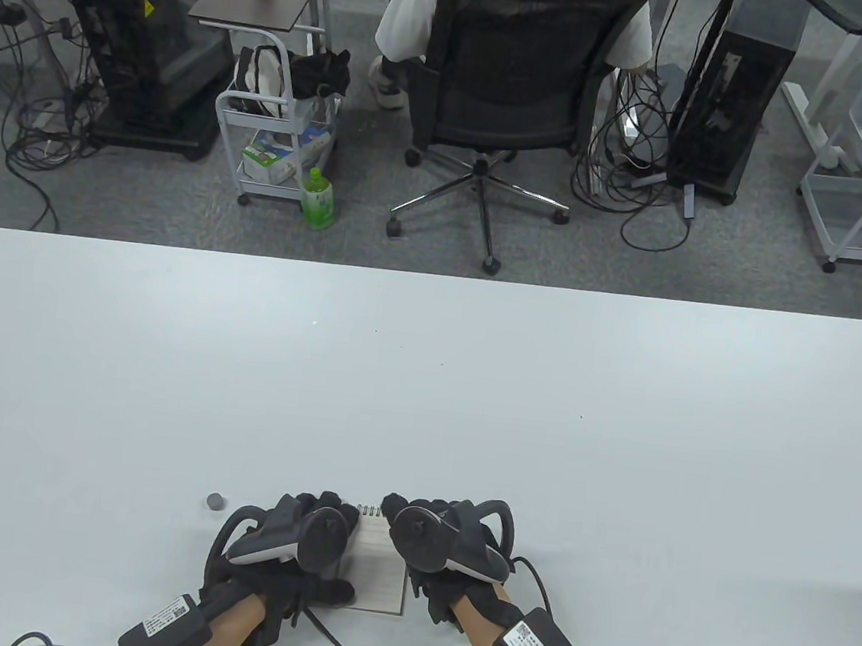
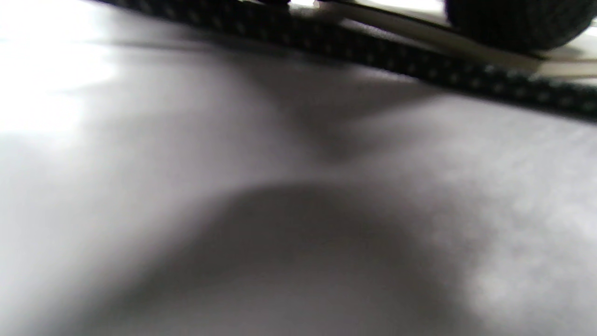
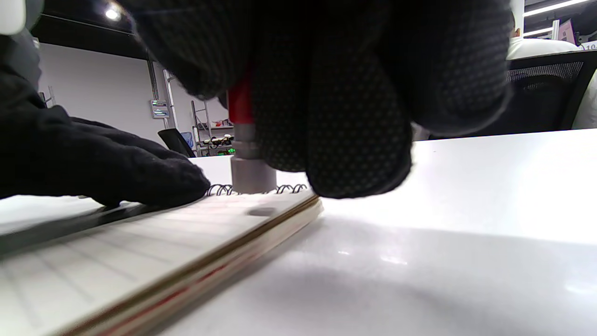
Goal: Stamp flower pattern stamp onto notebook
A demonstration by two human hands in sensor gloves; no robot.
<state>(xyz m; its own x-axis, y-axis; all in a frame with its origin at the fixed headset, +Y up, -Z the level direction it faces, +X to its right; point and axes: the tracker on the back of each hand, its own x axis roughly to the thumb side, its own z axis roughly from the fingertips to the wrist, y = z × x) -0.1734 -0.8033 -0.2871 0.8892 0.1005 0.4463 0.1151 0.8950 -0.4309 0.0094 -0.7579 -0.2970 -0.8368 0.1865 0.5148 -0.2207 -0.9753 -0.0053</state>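
Observation:
A spiral-bound lined notebook [image 1: 380, 573] lies open on the white table [image 1: 423, 399] near the front edge; it also shows in the right wrist view [image 3: 154, 242]. My right hand [image 1: 446, 544] grips a stamp [image 3: 247, 163] with a red upper body and grey base, held upright with its base on the page close to the spiral binding [image 3: 224, 189]. My left hand [image 1: 299, 548] rests flat on the notebook's left side, its fingers [image 3: 116, 172] pressing the page. A faint grey mark [image 3: 262, 212] shows on the page in front of the stamp. The left wrist view is blurred.
A small grey cap [image 1: 215, 501] stands on the table left of my left hand. Glove cables [image 1: 336, 640] trail toward the front edge. Beyond the far table edge are an office chair [image 1: 503, 77] with a seated person and a white cart [image 1: 282, 130].

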